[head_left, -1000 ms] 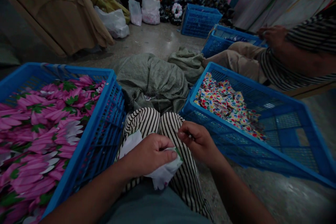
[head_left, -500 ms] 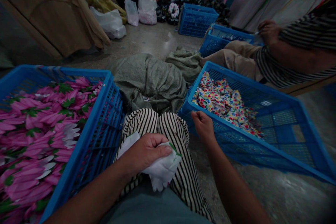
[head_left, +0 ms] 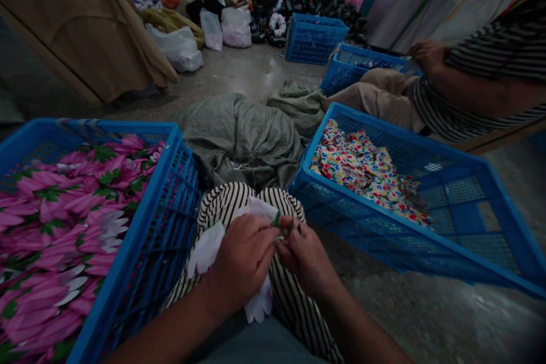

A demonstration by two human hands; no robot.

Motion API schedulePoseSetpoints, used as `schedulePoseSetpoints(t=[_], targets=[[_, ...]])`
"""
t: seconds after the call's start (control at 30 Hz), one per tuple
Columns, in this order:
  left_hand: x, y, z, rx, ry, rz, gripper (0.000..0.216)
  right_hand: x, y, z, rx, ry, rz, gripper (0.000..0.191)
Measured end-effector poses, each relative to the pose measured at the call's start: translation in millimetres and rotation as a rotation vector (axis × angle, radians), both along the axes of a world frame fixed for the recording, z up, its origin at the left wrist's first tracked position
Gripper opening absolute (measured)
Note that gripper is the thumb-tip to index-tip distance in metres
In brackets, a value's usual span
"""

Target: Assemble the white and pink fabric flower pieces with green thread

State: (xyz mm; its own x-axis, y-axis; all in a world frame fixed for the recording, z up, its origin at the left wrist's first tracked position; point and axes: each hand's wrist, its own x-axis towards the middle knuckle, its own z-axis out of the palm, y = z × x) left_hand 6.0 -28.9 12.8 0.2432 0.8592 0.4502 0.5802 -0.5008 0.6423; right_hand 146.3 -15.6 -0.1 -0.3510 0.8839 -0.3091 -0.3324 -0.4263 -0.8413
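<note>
My left hand [head_left: 241,259] is closed around a white fabric flower piece [head_left: 207,247] with a green edge, held over my striped-trousered knees [head_left: 230,202]. My right hand [head_left: 305,256] is beside it, fingers pinched at the top edge of the same piece; what the pinch holds is too small to name. A blue crate [head_left: 170,182] full of pink and green fabric flowers [head_left: 68,216] stands at my left. Another blue crate [head_left: 384,250] with a heap of multicoloured dotted fabric pieces [head_left: 362,168] stands at my right.
A grey-green sack [head_left: 243,136] lies on the floor ahead of my knees. A person in a striped shirt [head_left: 482,85] sits at the right by more blue crates [head_left: 315,37]. Another person, white bags [head_left: 179,45] and a tan cloth-covered shape [head_left: 81,23] are further back.
My right hand has come back from the rim of the right crate to the white piece. My left hand has lifted and turned the piece toward it.
</note>
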Motion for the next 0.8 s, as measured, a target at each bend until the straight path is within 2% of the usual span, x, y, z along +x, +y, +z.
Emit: schedulePoseSetpoints(t=[0.13, 0.17, 0.23, 0.3, 0.33, 0.4, 0.47, 0.53, 0.63, 0.8], targets=[[-0.9, -8.6, -1.3, -0.007, -0.086, -0.104, 0.024, -9.0, 5.3, -2.2, -0.135, 0.040, -0.208, 0.032], [-4.7, -8.3, -1.0, -0.018, -0.139, -0.076, 0.025, -8.1, 7.0, -3.6, -0.143, 0.040, -0.234, 0.033], [-14.0, -4.2, -0.5, -0.107, -0.279, 0.072, 0.027, -4.8, 8.3, -6.1, -0.142, 0.030, -0.244, 0.033], [-20.7, 2.8, -0.9, -0.366, -0.485, 0.195, 0.034, -1.6, 7.1, -8.1, -0.126, 0.013, -0.197, 0.033], [-21.9, 6.0, -1.5, -0.563, -0.606, 0.183, 0.038, -0.5, 6.2, -9.0, -0.114, -0.001, -0.160, 0.032], [-19.3, 9.8, -2.8, -0.948, -0.849, 0.050, 0.039, 1.0, 6.3, -11.4, -0.068, -0.056, -0.099, 0.033], [-13.0, 10.1, -3.5, -1.145, -1.043, -0.044, 0.034, 3.4, 9.9, -14.7, 0.004, -0.139, -0.106, 0.035], [-7.7, 9.0, -2.8, -1.136, -1.187, 0.008, 0.030, 8.3, 16.3, -19.2, 0.064, -0.215, -0.192, 0.037], [-6.7, 9.8, 0.4, -1.076, -1.270, 0.084, 0.029, 19.7, 24.5, -25.4, 0.141, -0.291, -0.316, 0.034], [-9.6, 14.3, 4.5, -1.056, -1.317, 0.094, 0.026, 28.7, 23.2, -19.7, 0.324, -0.414, -0.228, 0.021]])
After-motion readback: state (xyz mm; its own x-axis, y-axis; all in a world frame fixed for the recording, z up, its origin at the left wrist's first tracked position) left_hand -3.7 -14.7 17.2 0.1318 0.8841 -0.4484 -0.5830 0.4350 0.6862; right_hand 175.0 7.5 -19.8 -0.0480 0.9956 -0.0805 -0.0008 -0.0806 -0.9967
